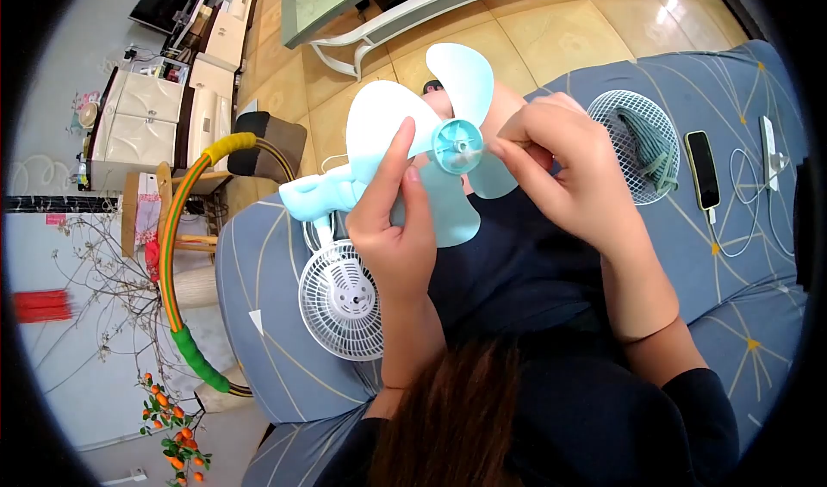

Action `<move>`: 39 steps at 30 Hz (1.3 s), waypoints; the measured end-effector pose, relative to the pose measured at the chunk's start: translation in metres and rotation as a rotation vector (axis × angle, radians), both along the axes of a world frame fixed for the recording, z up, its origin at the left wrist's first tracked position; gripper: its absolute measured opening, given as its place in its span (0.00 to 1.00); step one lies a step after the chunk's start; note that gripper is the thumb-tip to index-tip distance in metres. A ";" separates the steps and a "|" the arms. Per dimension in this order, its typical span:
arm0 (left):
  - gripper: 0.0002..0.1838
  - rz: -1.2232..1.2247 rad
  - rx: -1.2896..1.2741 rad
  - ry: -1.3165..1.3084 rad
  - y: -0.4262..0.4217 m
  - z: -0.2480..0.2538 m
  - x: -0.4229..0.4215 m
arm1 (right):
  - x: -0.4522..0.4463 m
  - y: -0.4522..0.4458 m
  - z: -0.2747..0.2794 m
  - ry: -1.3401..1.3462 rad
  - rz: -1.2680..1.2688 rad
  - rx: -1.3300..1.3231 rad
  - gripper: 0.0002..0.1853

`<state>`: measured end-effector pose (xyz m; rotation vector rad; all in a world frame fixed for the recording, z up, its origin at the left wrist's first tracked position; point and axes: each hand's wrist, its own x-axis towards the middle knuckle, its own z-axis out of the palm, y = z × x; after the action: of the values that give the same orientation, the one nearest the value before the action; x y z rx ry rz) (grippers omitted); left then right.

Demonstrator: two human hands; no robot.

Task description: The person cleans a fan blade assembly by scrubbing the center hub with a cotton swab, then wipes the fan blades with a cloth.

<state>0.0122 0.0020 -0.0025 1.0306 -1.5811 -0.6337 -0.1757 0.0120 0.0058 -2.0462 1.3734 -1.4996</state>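
Bright indoor light leaves white glare on the floor tiles (560,35), and fisheye distortion bends the black-cornered edges.

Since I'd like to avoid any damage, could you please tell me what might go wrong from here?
The left hand holds the fan blades in the air, with the right hand close to the hub, so a slip might drop them. The fan cage lies beside the left forearm, so a nudge could shift it.
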 end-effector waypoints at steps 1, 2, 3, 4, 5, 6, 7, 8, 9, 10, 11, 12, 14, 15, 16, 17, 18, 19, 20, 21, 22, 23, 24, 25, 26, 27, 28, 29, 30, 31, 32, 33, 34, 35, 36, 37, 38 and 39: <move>0.21 0.009 -0.022 -0.002 -0.002 -0.003 -0.001 | 0.004 0.000 0.000 0.002 0.003 -0.042 0.06; 0.20 0.014 -0.042 0.000 -0.003 -0.006 -0.004 | 0.009 0.000 -0.001 0.008 0.002 -0.082 0.06; 0.20 0.014 -0.035 -0.034 -0.004 -0.007 -0.004 | 0.012 0.000 -0.003 0.017 -0.001 -0.121 0.06; 0.20 0.013 -0.028 -0.065 -0.005 -0.007 -0.001 | 0.012 0.001 -0.005 0.002 0.064 -0.078 0.06; 0.20 0.011 -0.020 -0.092 -0.006 -0.007 0.001 | 0.013 0.002 -0.007 -0.015 0.128 -0.033 0.07; 0.21 -0.002 0.049 -0.038 -0.006 -0.009 0.003 | 0.008 0.002 -0.004 -0.033 0.146 -0.014 0.07; 0.21 -0.005 0.152 0.045 -0.005 -0.009 0.003 | 0.003 0.001 -0.002 -0.050 0.165 0.006 0.07; 0.21 -0.002 0.138 0.037 -0.006 -0.011 0.004 | -0.005 0.003 0.003 -0.104 0.152 0.069 0.07; 0.21 0.004 0.124 0.032 -0.008 -0.016 0.006 | -0.013 0.006 0.009 -0.155 0.141 0.131 0.07; 0.22 0.005 0.155 0.046 -0.010 -0.021 0.010 | -0.021 0.008 0.015 -0.201 0.130 0.193 0.06; 0.23 -0.026 0.265 0.124 -0.012 -0.026 0.014 | -0.031 0.013 0.015 -0.178 0.043 0.265 0.06; 0.23 -0.070 0.304 0.191 -0.013 -0.026 0.016 | -0.041 0.016 0.017 -0.196 -0.024 0.274 0.06; 0.25 -0.136 0.384 0.308 -0.018 -0.029 0.017 | -0.062 0.016 0.010 -0.376 -0.125 0.296 0.08; 0.26 -0.153 0.441 0.371 -0.021 -0.036 0.019 | -0.075 0.021 0.012 -0.378 -0.186 0.358 0.10; 0.26 -0.156 0.447 0.401 -0.023 -0.039 0.016 | -0.081 0.024 0.014 -0.437 -0.211 0.357 0.11; 0.27 -0.161 0.454 0.428 -0.025 -0.041 0.013 | -0.087 0.026 0.016 -0.497 -0.238 0.353 0.12; 0.27 -0.178 0.473 0.441 -0.027 -0.044 0.013 | -0.098 0.029 0.013 -0.520 -0.231 0.374 0.14; 0.27 -0.205 0.493 0.471 -0.029 -0.047 0.013 | -0.106 0.030 0.010 -0.531 -0.233 0.394 0.14; 0.27 -0.232 0.514 0.499 -0.031 -0.049 0.012 | -0.114 0.031 0.005 -0.545 -0.237 0.414 0.14; 0.27 -0.260 0.535 0.523 -0.031 -0.050 0.012 | -0.121 0.032 0.002 -0.563 -0.241 0.434 0.15; 0.27 -0.274 0.542 0.530 -0.032 -0.050 0.010 | -0.125 0.032 0.000 -0.566 -0.262 0.470 0.16; 0.27 -0.277 0.560 0.529 -0.033 -0.051 0.009 | -0.130 0.033 -0.003 -0.580 -0.256 0.507 0.16; 0.27 -0.277 0.579 0.526 -0.034 -0.052 0.010 | -0.132 0.033 -0.006 -0.606 -0.237 0.520 0.16; 0.26 -0.274 0.597 0.520 -0.035 -0.052 0.009 | -0.134 0.032 -0.008 -0.634 -0.215 0.534 0.16; 0.27 -0.286 0.617 0.526 -0.035 -0.051 0.009 | -0.135 0.032 -0.008 -0.637 -0.228 0.589 0.15; 0.27 -0.312 0.639 0.558 -0.036 -0.052 0.008 | -0.139 0.032 -0.011 -0.666 -0.215 0.609 0.15; 0.27 -0.335 0.658 0.588 -0.037 -0.053 0.008 | -0.145 0.031 -0.019 -0.697 -0.199 0.628 0.14; 0.27 -0.359 0.676 0.618 -0.038 -0.054 0.007 | -0.150 0.029 -0.026 -0.728 -0.183 0.646 0.13; 0.27 -0.355 0.695 0.644 -0.039 -0.054 0.005 | -0.153 0.028 -0.032 -0.751 -0.150 0.648 0.11; 0.27 -0.354 0.716 0.670 -0.040 -0.054 0.001 | -0.154 0.026 -0.036 -0.750 -0.159 0.657 0.11; 0.27 -0.355 0.737 0.696 -0.040 -0.054 -0.001 | -0.156 0.025 -0.040 -0.748 -0.171 0.664 0.10; 0.27 -0.361 0.757 0.685 -0.041 -0.055 -0.002 | -0.158 0.024 -0.044 -0.746 -0.184 0.671 0.10; 0.27 -0.369 0.777 0.674 -0.042 -0.056 -0.003 | -0.162 0.023 -0.049 -0.732 -0.197 0.676 0.09; 0.27 -0.377 0.796 0.661 -0.043 -0.057 -0.004 | -0.167 0.023 -0.055 -0.718 -0.210 0.680 0.09; 0.27 -0.363 0.812 0.659 -0.044 -0.058 -0.006 | -0.172 0.022 -0.059 -0.706 -0.223 0.684 0.09; 0.27 -0.350 0.828 0.656 -0.045 -0.059 -0.008 | -0.177 0.022 -0.063 -0.690 -0.258 0.687 0.08; 0.28 -0.337 0.845 0.653 -0.046 -0.059 -0.010 | -0.184 0.022 -0.066 -0.675 -0.292 0.691 0.07; 0.27 -0.351 0.855 0.659 -0.047 -0.061 -0.010 | -0.191 0.023 -0.070 -0.660 -0.327 0.694 0.06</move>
<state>0.0019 -0.0451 -0.0638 0.9718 -0.8814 -1.7849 -0.3662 0.0347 -0.0642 -0.8436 1.6440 -1.3483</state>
